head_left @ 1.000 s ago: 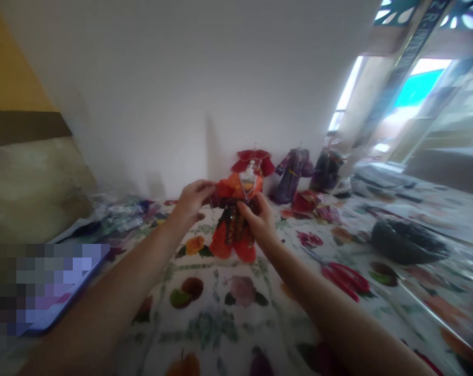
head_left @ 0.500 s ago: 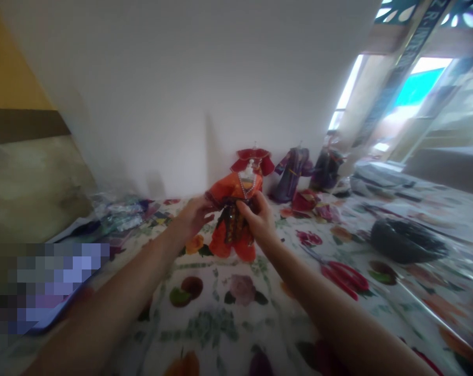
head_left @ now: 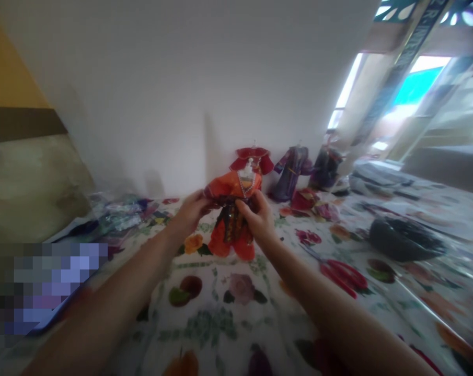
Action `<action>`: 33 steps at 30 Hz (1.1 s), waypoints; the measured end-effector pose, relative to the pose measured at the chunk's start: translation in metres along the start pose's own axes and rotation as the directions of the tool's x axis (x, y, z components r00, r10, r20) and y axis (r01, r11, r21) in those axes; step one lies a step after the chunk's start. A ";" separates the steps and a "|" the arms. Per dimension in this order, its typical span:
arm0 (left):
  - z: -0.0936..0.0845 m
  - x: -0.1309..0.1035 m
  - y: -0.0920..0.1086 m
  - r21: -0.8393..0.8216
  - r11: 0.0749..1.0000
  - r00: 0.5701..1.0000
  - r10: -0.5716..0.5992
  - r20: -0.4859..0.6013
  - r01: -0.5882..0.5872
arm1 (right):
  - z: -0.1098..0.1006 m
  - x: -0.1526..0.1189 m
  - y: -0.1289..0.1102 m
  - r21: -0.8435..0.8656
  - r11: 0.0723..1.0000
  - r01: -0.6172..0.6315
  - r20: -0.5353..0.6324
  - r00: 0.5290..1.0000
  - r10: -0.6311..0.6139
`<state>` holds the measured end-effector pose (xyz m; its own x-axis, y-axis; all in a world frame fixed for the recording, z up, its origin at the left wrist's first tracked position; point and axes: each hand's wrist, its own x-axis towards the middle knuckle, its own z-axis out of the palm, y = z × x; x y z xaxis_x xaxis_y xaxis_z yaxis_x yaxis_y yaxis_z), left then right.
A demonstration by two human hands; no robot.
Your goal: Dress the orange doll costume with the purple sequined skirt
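Note:
An orange doll outfit (head_left: 232,240) with a beaded V-shaped neckline and a dark patterned front is held upright above the flowered tablecloth. My left hand (head_left: 195,209) pinches the end of its sleeve on the left. My right hand (head_left: 260,214) grips its waist from the right, thumb across the front. Something white shows at the neck of the outfit. Just behind it, a red doll garment (head_left: 266,161) stands near the wall, partly covered by the orange one.
A purple doll dress (head_left: 289,175) and a dark one (head_left: 325,169) stand by the wall. Red-handled scissors (head_left: 344,277) and a black bundle (head_left: 404,239) lie right. Plastic packets (head_left: 122,214) and a blurred-out device (head_left: 59,287) are left, on the tablecloth (head_left: 205,339).
My left hand has moved slightly up, and its fingers have closed more around the sleeve end. My right hand and the outfit have hardly moved.

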<state>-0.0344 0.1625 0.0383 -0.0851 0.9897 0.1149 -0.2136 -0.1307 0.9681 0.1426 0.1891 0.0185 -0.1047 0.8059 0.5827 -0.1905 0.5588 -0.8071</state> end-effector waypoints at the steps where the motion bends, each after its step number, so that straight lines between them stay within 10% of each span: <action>1: 0.001 -0.001 0.004 -0.018 1.000 1.000 0.003 -0.002 -0.003 | 0.000 0.000 0.000 -0.002 1.000 -0.003 0.002 1.000 0.003; 13: 0.015 -0.009 0.034 -0.198 0.980 0.999 -0.005 0.033 0.012 | 0.001 -0.001 0.000 -0.018 1.000 0.000 -0.013 1.000 -0.001; 26: 0.018 -0.002 0.022 0.055 0.998 0.999 0.035 0.016 -0.036 | 0.001 0.000 0.001 0.026 1.000 0.002 -0.001 1.000 -0.002; 33: 0.010 0.001 0.031 0.044 0.987 0.988 -0.157 0.003 0.157 | 0.000 0.000 0.001 0.010 1.000 0.014 0.000 1.000 -0.014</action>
<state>-0.0318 0.1601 0.0707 -0.0474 0.9982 -0.0376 -0.1809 0.0285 0.9831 0.1428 0.1904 0.0175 -0.1018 0.7981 0.5938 -0.2015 0.5680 -0.7980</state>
